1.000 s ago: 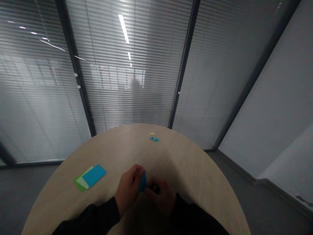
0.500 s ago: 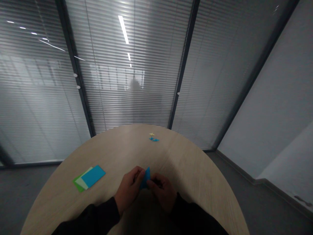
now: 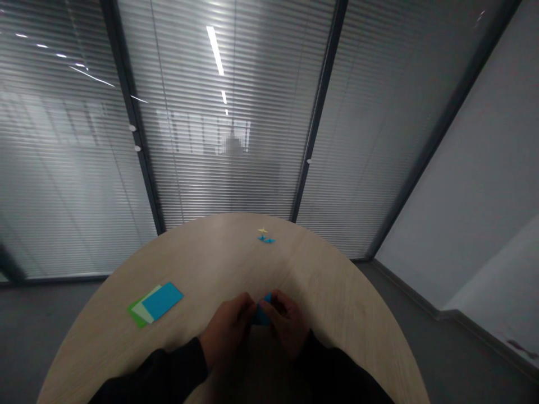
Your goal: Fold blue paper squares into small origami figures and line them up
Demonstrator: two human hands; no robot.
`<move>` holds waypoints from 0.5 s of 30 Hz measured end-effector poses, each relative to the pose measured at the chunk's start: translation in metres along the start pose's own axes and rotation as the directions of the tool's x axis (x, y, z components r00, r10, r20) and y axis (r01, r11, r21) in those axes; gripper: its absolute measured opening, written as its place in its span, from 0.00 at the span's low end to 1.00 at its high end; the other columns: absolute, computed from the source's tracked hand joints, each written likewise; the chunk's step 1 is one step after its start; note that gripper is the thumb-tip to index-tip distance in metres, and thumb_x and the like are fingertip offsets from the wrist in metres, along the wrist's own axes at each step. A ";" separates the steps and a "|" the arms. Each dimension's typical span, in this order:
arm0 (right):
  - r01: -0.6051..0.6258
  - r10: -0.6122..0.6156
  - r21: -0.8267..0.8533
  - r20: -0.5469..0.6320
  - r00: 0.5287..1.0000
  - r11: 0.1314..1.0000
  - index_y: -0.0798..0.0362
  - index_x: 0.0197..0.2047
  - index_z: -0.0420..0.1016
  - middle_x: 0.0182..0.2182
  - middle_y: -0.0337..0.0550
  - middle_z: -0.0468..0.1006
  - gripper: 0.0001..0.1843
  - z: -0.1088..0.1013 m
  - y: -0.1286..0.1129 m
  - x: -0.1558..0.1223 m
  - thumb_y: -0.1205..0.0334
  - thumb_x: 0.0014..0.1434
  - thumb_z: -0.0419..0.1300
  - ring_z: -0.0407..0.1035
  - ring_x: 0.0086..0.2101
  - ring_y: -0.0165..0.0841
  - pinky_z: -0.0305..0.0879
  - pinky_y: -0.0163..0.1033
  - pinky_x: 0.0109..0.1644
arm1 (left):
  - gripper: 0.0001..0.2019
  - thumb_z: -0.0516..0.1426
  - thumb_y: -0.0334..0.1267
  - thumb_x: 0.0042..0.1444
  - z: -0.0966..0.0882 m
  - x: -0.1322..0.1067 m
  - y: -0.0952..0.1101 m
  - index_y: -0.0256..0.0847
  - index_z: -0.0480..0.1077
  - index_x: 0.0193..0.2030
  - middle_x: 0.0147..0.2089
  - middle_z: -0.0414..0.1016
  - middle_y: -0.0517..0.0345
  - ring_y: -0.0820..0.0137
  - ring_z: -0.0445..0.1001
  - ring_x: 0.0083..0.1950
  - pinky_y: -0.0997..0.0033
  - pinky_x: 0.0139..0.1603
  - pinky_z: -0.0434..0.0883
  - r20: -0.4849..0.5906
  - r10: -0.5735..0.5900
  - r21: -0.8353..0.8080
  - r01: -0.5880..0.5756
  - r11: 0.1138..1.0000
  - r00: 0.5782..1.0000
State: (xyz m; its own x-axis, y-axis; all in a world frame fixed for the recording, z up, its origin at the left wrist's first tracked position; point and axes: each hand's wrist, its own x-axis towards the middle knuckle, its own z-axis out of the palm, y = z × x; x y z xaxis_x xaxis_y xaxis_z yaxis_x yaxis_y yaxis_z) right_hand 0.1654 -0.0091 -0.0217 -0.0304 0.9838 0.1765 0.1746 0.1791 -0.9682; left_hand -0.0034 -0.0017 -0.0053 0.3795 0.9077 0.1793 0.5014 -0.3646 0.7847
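Note:
Between my hands, above the near part of the table, is a small folded piece of blue paper [image 3: 261,317]. My left hand [image 3: 228,325] pinches its left side between thumb and fingers. On the other side, my right hand [image 3: 287,324] grips the upper right part, its thumb lying across the paper. The fingers cover much of the sheet, so its exact folds cannot be made out. Both hands are close together, their fingertips nearly meeting.
A round wooden table [image 3: 219,264] spreads before me. To the left lie overlapping blue [image 3: 163,301] and green [image 3: 137,315] paper sheets. Toward the far edge sit small folded paper pieces, one yellow [image 3: 263,230] and two blue [image 3: 269,240]. Glass panels with blinds [image 3: 231,185] stand behind.
The blue paper has turned; its tall upright point no longer shows between my hands. My right hand has moved up over its upper right part, and my left hand has shifted slightly right.

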 end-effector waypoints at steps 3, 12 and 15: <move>-0.011 0.010 -0.070 -0.009 1.000 0.998 0.52 0.24 0.65 0.21 0.35 0.62 0.20 -0.001 -0.001 -0.001 0.45 0.56 0.60 0.59 0.25 0.29 0.57 0.33 0.27 | 0.15 0.47 0.45 0.65 0.001 0.000 -0.001 0.41 0.67 0.32 0.30 0.75 0.54 0.66 0.70 0.30 0.70 0.31 0.61 0.020 0.016 0.029 -0.016 0.999 1.000; -0.012 0.026 0.063 -0.236 0.972 0.998 0.56 0.31 0.76 0.26 0.43 0.72 0.25 -0.029 -0.005 0.015 0.39 0.56 0.57 0.61 0.23 0.30 0.59 0.36 0.27 | 0.15 0.48 0.45 0.63 -0.006 0.000 0.004 0.40 0.69 0.32 0.28 0.74 0.56 0.66 0.70 0.30 0.70 0.30 0.60 0.065 -0.024 0.060 0.020 0.998 0.998; -0.039 0.064 0.114 -0.226 0.972 0.993 0.56 0.32 0.75 0.27 0.43 0.72 0.27 -0.035 0.000 0.020 0.37 0.55 0.56 0.59 0.22 0.29 0.58 0.35 0.26 | 0.16 0.47 0.45 0.63 -0.004 0.001 0.000 0.40 0.68 0.30 0.26 0.72 0.57 0.67 0.69 0.28 0.71 0.29 0.59 0.003 -0.043 0.038 0.043 0.998 0.999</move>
State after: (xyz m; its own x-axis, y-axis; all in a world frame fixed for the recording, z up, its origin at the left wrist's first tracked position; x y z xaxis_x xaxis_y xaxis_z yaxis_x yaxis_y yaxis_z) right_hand 0.1997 0.0107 -0.0118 0.2043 0.9674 0.1496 0.0622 0.1397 -0.9882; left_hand -0.0057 0.0003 -0.0027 0.3599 0.9219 0.1433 0.5465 -0.3328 0.7685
